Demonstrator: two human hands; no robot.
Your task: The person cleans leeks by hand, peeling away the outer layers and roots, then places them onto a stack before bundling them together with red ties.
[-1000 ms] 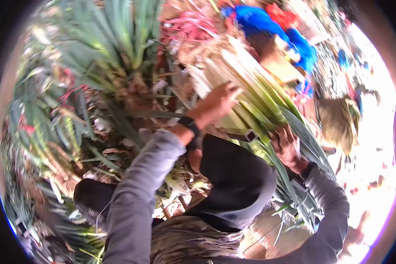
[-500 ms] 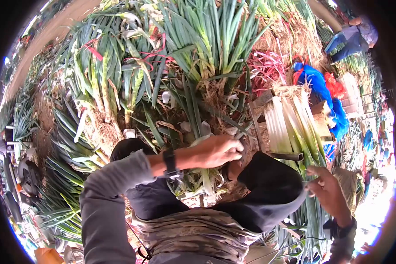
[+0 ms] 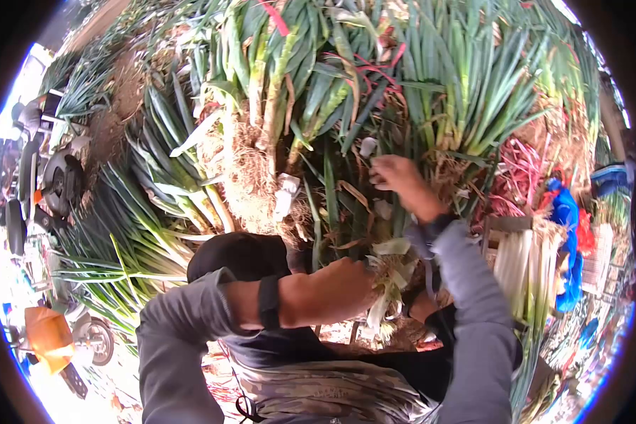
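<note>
My left hand point(image 3: 339, 286) reaches across my lap, near loose pale leaf scraps point(image 3: 394, 265); its fingers are curled and blurred, and whether they hold anything is not visible. Farther forward, my right hand point(image 3: 403, 184) hangs above dark green leaves with its fingers bent, and its grip is unclear. Roots of one upright bunch of green onions point(image 3: 449, 141) lie to its right. Another bunch with thick, tangled roots point(image 3: 247, 169) stands to its left. Trimmed onions with white stalks point(image 3: 526, 272) rest in a wooden frame point(image 3: 510, 223) beyond my right forearm.
Red-pink ties point(image 3: 519, 173) lie in a heap at the right, beside a blue bag point(image 3: 565, 247). More green onions point(image 3: 131, 247) spread along the left. A motorbike wheel point(image 3: 62, 184) and an orange object point(image 3: 48, 339) are at the far left.
My right hand has moved from beside the white-stalked onions to forward over the leaves. My left hand has come back nearer my lap. The view has turned left.
</note>
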